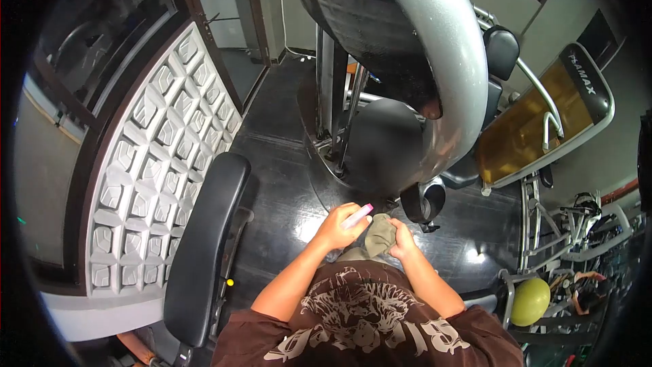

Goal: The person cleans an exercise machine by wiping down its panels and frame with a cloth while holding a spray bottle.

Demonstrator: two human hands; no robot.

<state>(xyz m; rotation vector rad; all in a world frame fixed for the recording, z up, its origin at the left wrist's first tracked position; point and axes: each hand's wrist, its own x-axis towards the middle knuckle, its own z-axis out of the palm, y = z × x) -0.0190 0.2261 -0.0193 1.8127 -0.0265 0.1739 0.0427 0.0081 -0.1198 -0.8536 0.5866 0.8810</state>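
Observation:
My left hand is closed around a small whitish bottle with a pink end, tilted up and to the right. In my right hand is a crumpled grey-green cloth, gripped at its right side. The bottle and the cloth are close together in front of my body, above the dark floor. Whether they touch I cannot tell. Just beyond my hands stands a large gym machine with a curved silver frame and a black panel.
A black padded bench stands to my left, beside a white patterned wall panel. At the right are a machine with an amber shield, a yellow-green ball and racks of equipment. A black round roller sits low ahead.

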